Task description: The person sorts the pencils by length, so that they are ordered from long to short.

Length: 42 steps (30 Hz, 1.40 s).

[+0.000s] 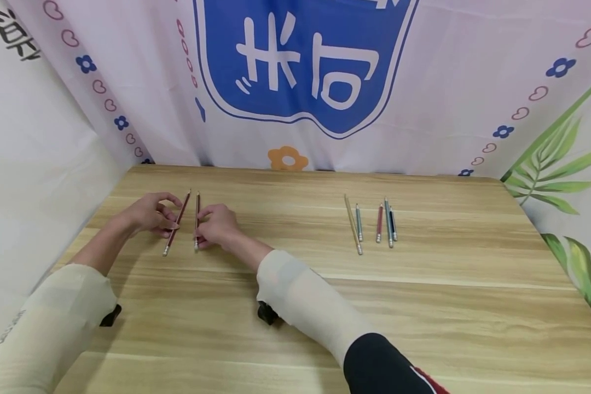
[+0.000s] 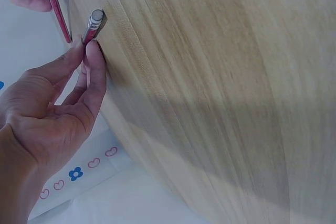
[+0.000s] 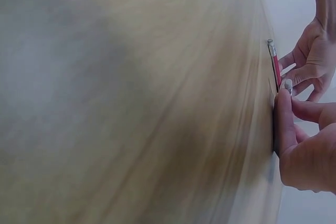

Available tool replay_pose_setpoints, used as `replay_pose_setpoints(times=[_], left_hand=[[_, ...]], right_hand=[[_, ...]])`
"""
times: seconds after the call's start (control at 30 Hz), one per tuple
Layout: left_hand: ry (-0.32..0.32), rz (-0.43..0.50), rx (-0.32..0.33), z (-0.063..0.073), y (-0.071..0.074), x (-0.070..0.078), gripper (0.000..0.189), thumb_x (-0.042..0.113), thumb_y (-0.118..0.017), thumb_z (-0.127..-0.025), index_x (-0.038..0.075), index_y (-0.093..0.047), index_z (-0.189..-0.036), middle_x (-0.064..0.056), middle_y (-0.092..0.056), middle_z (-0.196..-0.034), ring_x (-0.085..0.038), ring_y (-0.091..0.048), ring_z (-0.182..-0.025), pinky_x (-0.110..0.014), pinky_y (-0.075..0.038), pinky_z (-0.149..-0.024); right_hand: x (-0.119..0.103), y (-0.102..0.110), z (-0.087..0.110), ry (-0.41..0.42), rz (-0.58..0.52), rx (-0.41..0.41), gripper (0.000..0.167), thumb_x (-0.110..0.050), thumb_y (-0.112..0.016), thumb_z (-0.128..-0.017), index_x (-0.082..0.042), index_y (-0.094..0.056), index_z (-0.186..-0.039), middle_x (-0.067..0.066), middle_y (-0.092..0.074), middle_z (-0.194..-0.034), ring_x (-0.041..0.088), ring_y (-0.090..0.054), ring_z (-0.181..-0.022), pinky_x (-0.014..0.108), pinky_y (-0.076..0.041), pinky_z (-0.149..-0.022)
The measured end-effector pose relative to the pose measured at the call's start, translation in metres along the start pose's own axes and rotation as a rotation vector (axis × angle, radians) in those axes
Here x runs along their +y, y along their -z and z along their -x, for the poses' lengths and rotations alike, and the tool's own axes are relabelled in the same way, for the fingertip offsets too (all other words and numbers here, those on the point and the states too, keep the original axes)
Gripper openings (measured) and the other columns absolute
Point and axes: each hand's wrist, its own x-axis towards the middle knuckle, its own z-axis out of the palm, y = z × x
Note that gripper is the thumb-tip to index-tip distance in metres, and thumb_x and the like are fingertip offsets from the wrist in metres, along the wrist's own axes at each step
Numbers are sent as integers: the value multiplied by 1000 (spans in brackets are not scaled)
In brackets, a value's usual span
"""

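Near the table's far left, my left hand (image 1: 152, 214) pinches a dark red pencil (image 1: 184, 206) between thumb and fingers. This pencil slants, its point away from me and its white-tipped eraser end (image 2: 95, 19) towards me. Just right of it, a second dark red pencil (image 1: 197, 210) stands nearly straight away from me, and my right hand (image 1: 219, 224) grips it from the right side. In the right wrist view, the right thumb and fingers meet at its eraser end (image 3: 288, 85), while the left hand (image 3: 314, 59) shows behind. A small gap parts the two pencils.
Several pencils lie in a loose group right of centre on the wooden table (image 1: 295, 317): a long yellow one (image 1: 352, 223), a short grey-green one (image 1: 359, 223), a red one (image 1: 380, 223), a blue one (image 1: 388, 223) and a dark one (image 1: 393, 224). A printed curtain (image 1: 226, 142) hangs behind.
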Motion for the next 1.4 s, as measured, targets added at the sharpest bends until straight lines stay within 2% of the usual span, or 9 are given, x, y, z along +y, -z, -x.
replay_pose_setpoints(times=[0.47,0.73,0.87,1.0,1.13,1.23,1.4], left_hand=[[-8,17,9,0,-1,1,56,-17,-64,-93,-11,-36,-141,-11,-59,-92,-19,-66,-74,-33,-67,-68],[-4,16,1,-2,1,0,56,-17,-63,-93,-11,-36,-142,-11,-59,-91,-19,-66,-74,-32,-67,-68],[-1,22,-2,-1,0,1,58,-17,-63,-93,-12,-34,-143,-10,-60,-90,-18,-66,-73,-32,-67,-67],[-3,23,-1,-1,0,1,58,-18,-64,-93,-12,-34,-143,-11,-60,-90,-18,-66,-72,-32,-67,-67],[-5,17,2,-1,1,-1,57,-17,-64,-93,-11,-35,-142,-11,-60,-91,-19,-66,-73,-33,-67,-67],[-3,17,2,-1,1,-2,56,-17,-64,-93,-11,-36,-141,-11,-59,-91,-19,-66,-74,-33,-67,-68],[3,24,-1,0,2,-1,57,-17,-64,-93,-11,-36,-142,-9,-60,-90,-19,-66,-75,-33,-67,-69]], right_hand=[[2,-7,-12,17,139,45,34,13,-79,-81,0,-69,-111,8,-67,-63,16,-63,-48,26,-62,-50],[3,-8,-17,22,377,91,23,-2,-83,-81,-11,-64,-89,-2,-64,-55,10,-61,-44,20,-57,-44],[2,-9,-14,55,450,114,23,-5,-85,-81,-12,-63,-86,-4,-63,-53,8,-61,-43,17,-54,-43],[2,-9,-11,90,487,108,25,-7,-86,-81,-12,-65,-93,-6,-63,-52,6,-61,-43,15,-52,-44],[3,-8,-11,128,472,69,36,-5,-86,-83,-10,-70,-116,-5,-65,-55,7,-64,-46,15,-54,-45],[4,-8,-12,153,415,21,48,0,-83,-85,-8,-68,-130,-2,-66,-55,9,-65,-47,17,-57,-46],[6,-9,-14,163,288,-51,47,9,-79,-86,-2,-67,-130,5,-65,-53,15,-64,-43,24,-60,-46]])
